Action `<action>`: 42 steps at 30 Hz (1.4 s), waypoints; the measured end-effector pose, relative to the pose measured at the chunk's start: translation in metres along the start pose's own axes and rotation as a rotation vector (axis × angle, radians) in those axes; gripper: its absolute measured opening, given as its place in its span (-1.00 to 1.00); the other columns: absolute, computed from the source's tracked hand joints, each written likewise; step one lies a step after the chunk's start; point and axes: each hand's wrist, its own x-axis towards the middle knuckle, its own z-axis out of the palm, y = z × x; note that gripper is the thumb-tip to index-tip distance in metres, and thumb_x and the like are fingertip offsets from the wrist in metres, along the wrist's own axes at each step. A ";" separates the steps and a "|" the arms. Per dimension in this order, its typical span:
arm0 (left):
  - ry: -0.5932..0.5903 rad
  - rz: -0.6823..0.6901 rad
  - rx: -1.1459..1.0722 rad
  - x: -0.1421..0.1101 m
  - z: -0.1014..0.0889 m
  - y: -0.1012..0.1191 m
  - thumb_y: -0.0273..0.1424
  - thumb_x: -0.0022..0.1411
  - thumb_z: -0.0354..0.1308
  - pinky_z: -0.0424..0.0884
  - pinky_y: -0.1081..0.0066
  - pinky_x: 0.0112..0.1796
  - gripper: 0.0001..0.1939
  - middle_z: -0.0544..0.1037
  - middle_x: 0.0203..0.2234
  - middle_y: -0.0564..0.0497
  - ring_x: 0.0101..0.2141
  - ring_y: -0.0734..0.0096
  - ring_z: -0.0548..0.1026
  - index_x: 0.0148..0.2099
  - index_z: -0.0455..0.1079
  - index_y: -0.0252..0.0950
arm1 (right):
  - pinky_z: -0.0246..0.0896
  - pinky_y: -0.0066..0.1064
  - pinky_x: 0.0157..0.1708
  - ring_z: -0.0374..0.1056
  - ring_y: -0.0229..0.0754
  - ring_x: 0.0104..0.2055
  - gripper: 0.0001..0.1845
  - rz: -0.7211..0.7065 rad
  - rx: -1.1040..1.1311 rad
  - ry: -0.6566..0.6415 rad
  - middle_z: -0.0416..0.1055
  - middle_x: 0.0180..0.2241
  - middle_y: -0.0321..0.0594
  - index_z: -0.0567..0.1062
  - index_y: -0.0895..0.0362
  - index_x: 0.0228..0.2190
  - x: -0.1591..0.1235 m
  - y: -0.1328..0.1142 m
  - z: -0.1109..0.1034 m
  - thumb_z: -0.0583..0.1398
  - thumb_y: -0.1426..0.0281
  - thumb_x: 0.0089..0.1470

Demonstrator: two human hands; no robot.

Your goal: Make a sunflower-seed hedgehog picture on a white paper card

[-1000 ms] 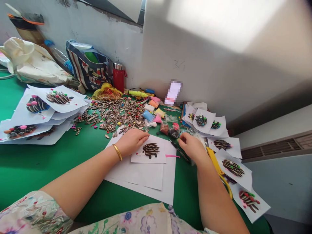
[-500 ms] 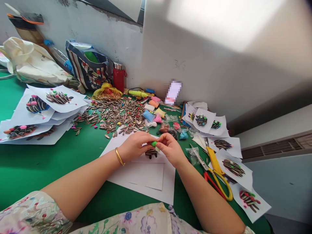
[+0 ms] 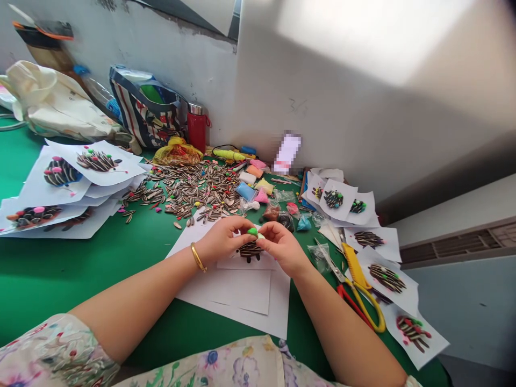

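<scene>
One green clay lump [image 3: 253, 231], pinched between the fingertips of the left hand [image 3: 221, 239] and the right hand [image 3: 283, 245], which meet above one small paper sheet [image 3: 258, 262]; both hands curl closed around the lump, and which hand carries its weight cannot be told. On that sheet, directly under the hands, one seed hedgehog [image 3: 250, 250], its upper half hidden by the fingers. One gold bangle [image 3: 197, 257] on the left wrist. Beneath the small sheet, a stack of larger blank sheets [image 3: 242, 301], at least two; the exact count is unclear where the edges overlap. Beyond the hands, one loose heap of striped sunflower seeds [image 3: 189, 189], too many to count. Beyond and right of the hands, small clay packets [image 3: 252, 183] in several colours, roughly a dozen, some too small to separate. Right of the right hand, two pairs of scissors: yellow-handled scissors [image 3: 363, 293] and a red-handled pair [image 3: 350, 301] partly under them. Further right, about six finished hedgehog sheets [image 3: 385, 275]. Well left of the left hand, another pile of finished sheets [image 3: 64, 183], four hedgehogs showing, the pile cut off by the picture's edge. One red flask [image 3: 196, 128] far beyond, by the wall.
</scene>
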 end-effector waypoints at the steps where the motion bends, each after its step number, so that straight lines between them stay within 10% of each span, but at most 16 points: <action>1: -0.017 0.006 0.000 0.000 0.000 0.000 -0.28 0.21 0.20 0.39 0.40 -0.27 -0.80 0.61 -0.32 0.01 -0.30 0.36 0.51 -0.17 0.54 -0.25 | 0.21 -0.44 -0.34 0.31 -0.27 -0.36 -0.68 -0.017 -0.052 0.012 0.40 -0.39 -0.35 0.42 0.07 -0.34 0.000 -0.001 0.002 0.38 0.23 -0.09; 11: 0.172 -0.224 -0.357 0.006 -0.007 -0.002 -0.15 0.21 0.20 0.46 0.31 -0.17 -0.62 0.61 -0.29 -0.06 -0.26 0.31 0.54 -0.05 0.51 -0.31 | 0.26 -0.34 -0.27 0.31 -0.17 -0.29 -0.91 -0.387 -0.753 0.337 0.43 -0.28 -0.21 0.53 0.08 -0.37 0.006 -0.001 -0.035 0.22 0.35 0.08; 23: 0.141 -0.259 -0.421 0.005 -0.006 -0.007 -0.08 0.10 0.30 0.43 0.39 -0.33 -0.64 0.55 -0.44 0.00 -0.40 0.41 0.45 -0.27 0.53 -0.30 | 0.31 -0.17 0.02 0.40 -0.01 -0.01 -0.68 -0.348 -1.270 0.192 0.53 -0.05 -0.11 0.58 0.10 -0.14 0.019 0.018 -0.035 0.09 0.54 0.19; 42: 0.053 -0.349 -0.381 0.009 -0.002 -0.021 -0.08 0.07 0.29 0.45 0.34 -0.24 -0.54 0.58 -0.25 -0.04 -0.31 0.37 0.51 -0.10 0.49 -0.31 | 0.36 -0.31 -0.15 0.43 -0.13 -0.11 -0.70 -0.296 -1.212 0.146 0.45 -0.08 -0.15 0.57 0.07 -0.15 0.008 0.011 -0.032 0.13 0.53 0.15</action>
